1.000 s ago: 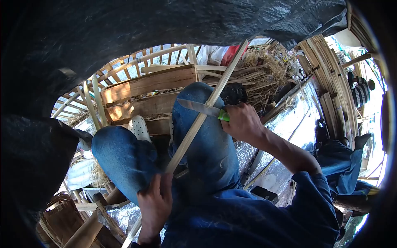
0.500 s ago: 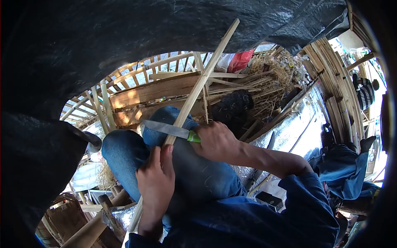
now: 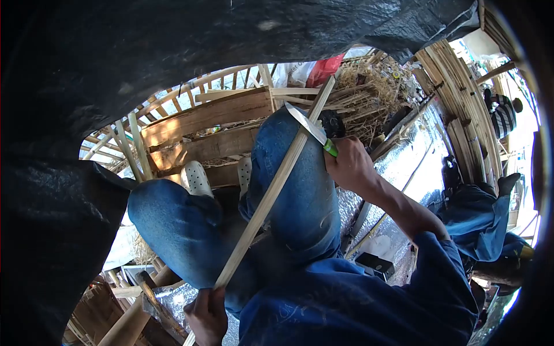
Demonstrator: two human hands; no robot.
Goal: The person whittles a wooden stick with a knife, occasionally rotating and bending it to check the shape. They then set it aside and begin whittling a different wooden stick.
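Observation:
A long, pale bamboo strip (image 3: pixel 266 202) runs slantwise across my lap, its far end beyond my raised right knee. My left hand (image 3: pixel 208 316) is closed around its lower part, near my hip. In my right hand (image 3: pixel 353 164) is a knife (image 3: pixel 306 124) with a green handle, gripped in a closed fist. The blade lies across the upper part of the strip, touching it above my knee. The knife's handle is mostly hidden by my fingers.
Wooden planks (image 3: pixel 213 118) and a heap of straw and split sticks (image 3: pixel 375 86) lie ahead. Black sheeting (image 3: pixel 173 40) hangs close overhead and at left. A small black box (image 3: pixel 375 265) rests by my right side. Another person's legs (image 3: pixel 476 225) are at far right.
My left hand has drawn back toward my hip with the strip. The knife and right hand have moved forward and right, up the strip. My knees have spread apart, showing the pale clogs.

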